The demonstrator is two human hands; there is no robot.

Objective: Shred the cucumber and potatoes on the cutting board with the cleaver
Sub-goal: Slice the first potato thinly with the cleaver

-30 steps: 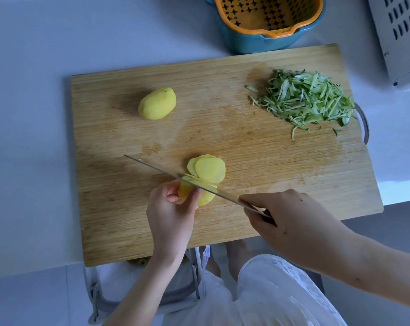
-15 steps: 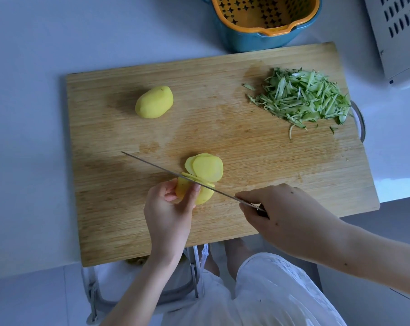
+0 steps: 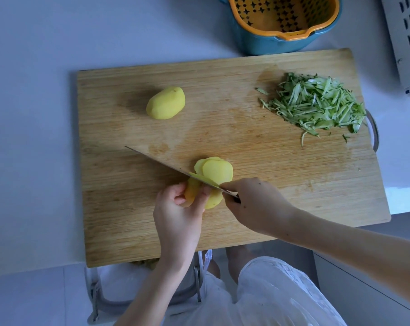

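On the wooden cutting board my left hand grips a peeled yellow potato near the front edge, fingers curled over it. My right hand holds the cleaver by its handle, blade seen edge-on and slanting left, resting in the potato. Several cut slices lean just behind the blade. A whole peeled potato lies at the back left. A heap of green cucumber shreds sits at the back right.
A blue bowl with an orange strainer insert stands just behind the board. A grey perforated appliance is at the far right. The board has a metal handle on its right end. Below the counter edge stands a bin.
The cleaver has shifted a little toward me along the potato, and another slice leans on the pile behind the blade. Both hands stay in place.
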